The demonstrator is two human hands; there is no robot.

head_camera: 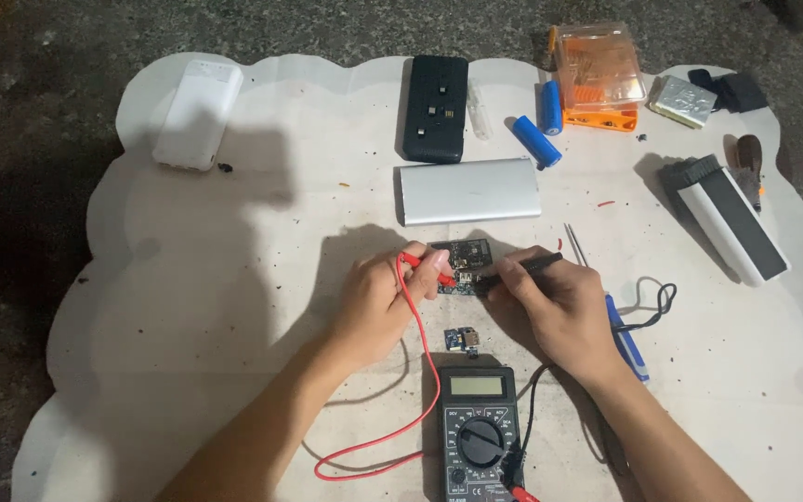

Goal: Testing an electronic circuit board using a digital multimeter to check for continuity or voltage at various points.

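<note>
My left hand (385,299) pinches a red test probe (427,268) whose tip rests on a small dark circuit board (463,262) lying on the white sheet. My right hand (558,307) holds a black test probe (520,270) with its tip against the same board from the right. A red lead (420,372) and a black lead (524,418) run down to a black multimeter (480,435) at the near edge. A second, smaller blue board (463,340) lies between the hands and the meter.
A white sheet (234,307) covers the dark floor. On it are a silver power bank (468,191), a black one (436,107), a white one (198,113), two blue cylindrical cells (541,125), an orange plastic box (598,72), tweezers (575,245), a blue tool (628,342), and a white-and-black case (730,216).
</note>
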